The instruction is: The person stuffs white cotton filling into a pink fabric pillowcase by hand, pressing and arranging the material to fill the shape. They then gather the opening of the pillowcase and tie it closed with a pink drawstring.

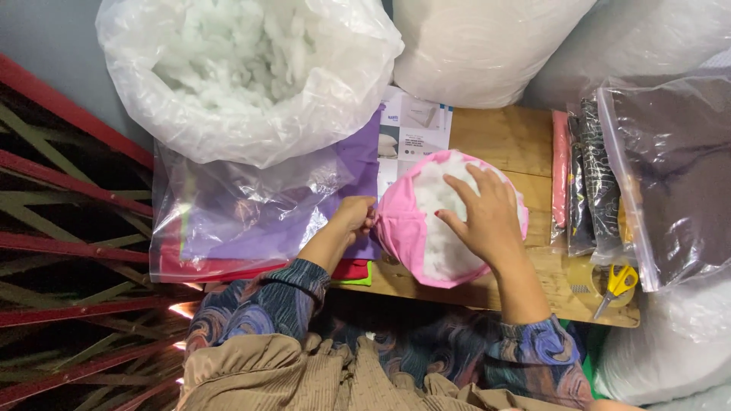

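A pink fabric cover (400,224) lies on the wooden table (510,137), open at the top and stuffed with white fibre filling (442,251). My left hand (355,215) grips the cover's left edge, fingers closed on the pink cloth. My right hand (485,217) is spread flat on the white filling, pressing down into the opening.
A big clear bag of white stuffing (244,72) stands at the back left, with more full white bags behind and at the right. Flat plastic bags of purple and red fabric (236,221) lie left. Folded fabrics (582,175), yellow-handled scissors (617,285) and a red metal grille (68,251) surround the table.
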